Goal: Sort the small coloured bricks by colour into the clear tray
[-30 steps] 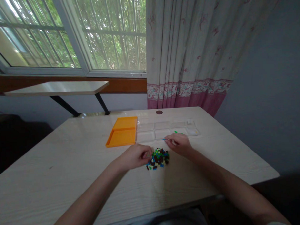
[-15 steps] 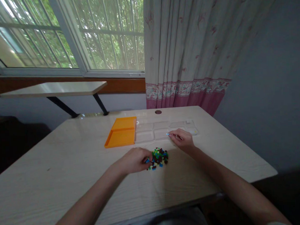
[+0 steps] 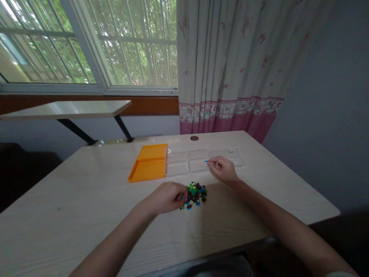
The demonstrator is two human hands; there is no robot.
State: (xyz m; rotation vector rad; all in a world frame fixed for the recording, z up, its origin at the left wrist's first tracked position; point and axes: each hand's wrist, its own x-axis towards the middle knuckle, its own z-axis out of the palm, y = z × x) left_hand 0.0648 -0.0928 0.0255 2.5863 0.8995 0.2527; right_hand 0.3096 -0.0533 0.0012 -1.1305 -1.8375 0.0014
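Observation:
A heap of tiny plastic building bricks (image 3: 196,194), in blue, green, brown and pale yellow, lies on the table. At its left edge, my left hand (image 3: 168,197) has its fingers closed together among the bricks; what they grip, if anything, is hidden. Farther off, my right hand (image 3: 224,169) pinches a small blue brick (image 3: 206,161) between thumb and fingertips. That brick is over a clear compartment tray (image 3: 189,165), whose right part is partly covered by the hand.
Two orange trays (image 3: 147,170), one behind the other, adjoin the clear tray's left side. A raised shelf (image 3: 68,109) on black legs stands at the back left of the table (image 3: 93,206). The table has a round cable hole (image 3: 194,138) near its rear edge, before the curtain (image 3: 229,112).
My right hand has shifted slightly away from me, and the blue brick in it has turned a little. My left hand stays at the heap.

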